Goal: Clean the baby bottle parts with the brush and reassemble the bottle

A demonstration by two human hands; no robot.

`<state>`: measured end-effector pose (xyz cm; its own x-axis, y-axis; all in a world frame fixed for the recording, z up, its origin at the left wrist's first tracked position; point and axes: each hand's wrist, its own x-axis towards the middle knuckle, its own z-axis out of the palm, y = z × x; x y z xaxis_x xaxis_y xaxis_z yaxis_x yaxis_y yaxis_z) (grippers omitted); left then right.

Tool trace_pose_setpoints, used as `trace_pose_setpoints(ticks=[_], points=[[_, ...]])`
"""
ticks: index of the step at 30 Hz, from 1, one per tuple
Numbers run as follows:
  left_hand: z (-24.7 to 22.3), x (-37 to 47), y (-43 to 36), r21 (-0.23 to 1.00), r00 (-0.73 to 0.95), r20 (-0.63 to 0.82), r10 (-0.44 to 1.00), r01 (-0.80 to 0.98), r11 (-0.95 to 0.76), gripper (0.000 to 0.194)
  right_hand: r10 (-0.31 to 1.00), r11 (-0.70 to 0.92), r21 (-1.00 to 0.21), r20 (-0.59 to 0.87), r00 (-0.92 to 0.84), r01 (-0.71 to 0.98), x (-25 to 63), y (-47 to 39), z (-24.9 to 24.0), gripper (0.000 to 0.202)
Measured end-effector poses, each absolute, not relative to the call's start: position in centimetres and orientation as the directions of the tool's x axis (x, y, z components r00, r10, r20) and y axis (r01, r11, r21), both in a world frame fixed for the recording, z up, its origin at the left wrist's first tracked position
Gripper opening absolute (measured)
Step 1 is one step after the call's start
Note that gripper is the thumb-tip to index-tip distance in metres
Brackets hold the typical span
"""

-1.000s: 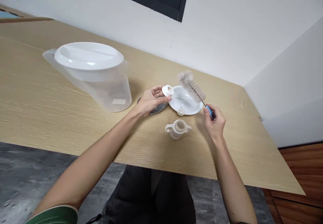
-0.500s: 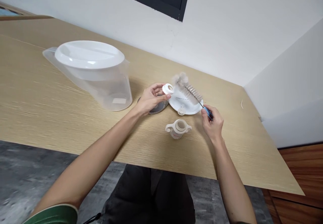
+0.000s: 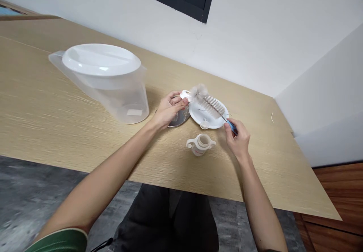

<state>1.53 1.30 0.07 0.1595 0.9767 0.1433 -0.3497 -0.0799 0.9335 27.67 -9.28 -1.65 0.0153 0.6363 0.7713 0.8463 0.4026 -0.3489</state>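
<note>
1. Grey floor (image 3: 42, 199) lies below one pale wood-grain table (image 3: 85, 142).
2. One two-handled bottle (image 3: 199, 150) stands upright, open-mouthed, on the table.
3. Two hands: right hand (image 3: 239, 140) grips one brush (image 3: 212, 106) by its blue handle; left hand (image 3: 167, 112) pinches one white collar (image 3: 185, 95) at the bristle tip, above one dark tray (image 3: 182, 121).
4. One white dish (image 3: 223, 122), one small clear piece (image 3: 204, 125) at its near rim.
5. One lidded pitcher (image 3: 121, 98), left.
6. White walls (image 3: 255, 36), one dark-framed window (image 3: 195, 0).

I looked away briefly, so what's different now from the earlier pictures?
The right hand moved left, bringing the brush up to the white cap, which has tilted in the left hand. Neither hand let go or took hold of anything. The handled bottle, white bowl and pitcher stayed put.
</note>
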Motion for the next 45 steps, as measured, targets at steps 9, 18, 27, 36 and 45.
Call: trace_pose_setpoints(ticks=[9, 18, 27, 36, 45], points=[[0.13, 1.49, 1.52, 0.940, 0.165, 0.128, 0.978, -0.335, -0.067, 0.068, 0.614, 0.358, -0.371, 0.785, 0.083, 0.857, 28.09, -9.29, -1.79, 0.024], [0.16, 1.43, 1.36, 0.945, 0.160, 0.140, 0.977, -0.317, -0.084, 0.069, 0.629, 0.373, -0.327, 0.777, 0.022, 0.868, 27.98, -9.10, -1.74, 0.021], [0.38, 1.53, 1.03, 0.931, 0.218, 0.182, 0.959, -0.353, -0.096, 0.074, 0.613, 0.424, -0.318, 0.790, -0.011, 0.848, 27.87, -9.44, -1.47, 0.020], [0.19, 1.38, 1.03, 0.953, 0.283, 0.181, 0.942, -0.289, -0.096, 0.068, 0.600, 0.336, -0.347, 0.795, 0.085, 0.875, 28.23, -9.18, -1.49, 0.024], [0.02, 1.32, 1.17, 0.962, 0.280, 0.181, 0.943, -0.250, -0.111, 0.067, 0.615, 0.422, -0.291, 0.788, -0.035, 0.859, 27.71, -9.51, -1.22, 0.019]])
